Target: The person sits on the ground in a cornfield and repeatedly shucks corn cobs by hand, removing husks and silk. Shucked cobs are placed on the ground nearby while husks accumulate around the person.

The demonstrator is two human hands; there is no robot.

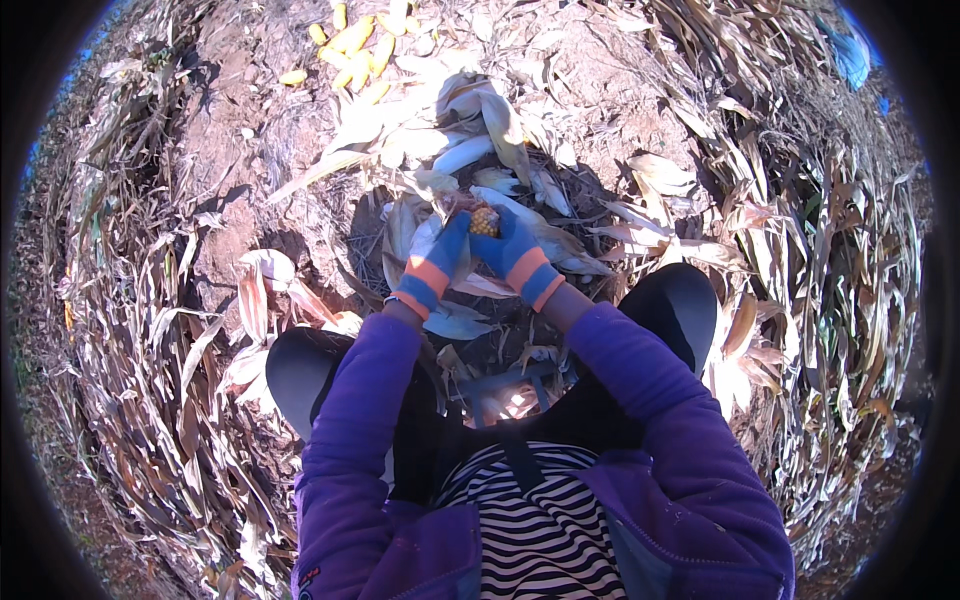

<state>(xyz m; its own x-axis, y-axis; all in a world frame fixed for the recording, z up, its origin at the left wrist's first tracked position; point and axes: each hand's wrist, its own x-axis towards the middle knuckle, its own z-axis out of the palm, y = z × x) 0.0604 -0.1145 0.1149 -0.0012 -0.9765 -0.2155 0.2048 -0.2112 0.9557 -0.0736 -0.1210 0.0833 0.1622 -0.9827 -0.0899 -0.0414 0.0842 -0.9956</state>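
An ear of corn with yellow kernels showing is held between my two hands in front of my knees. My left hand, in a blue and orange knit glove, closes on its left side, by the pulled-back husk. On the other side my right hand, gloved the same way, wraps round the ear. Both sets of fingers are partly hidden by the gloves' backs and the husk. Pale dry husks lie just beyond my hands.
Several bare yellow corn ears lie in a heap on the soil at the far left. Dry corn stalks are piled along the left and right. Loose husks are scattered around my knees. A small frame shows between my legs.
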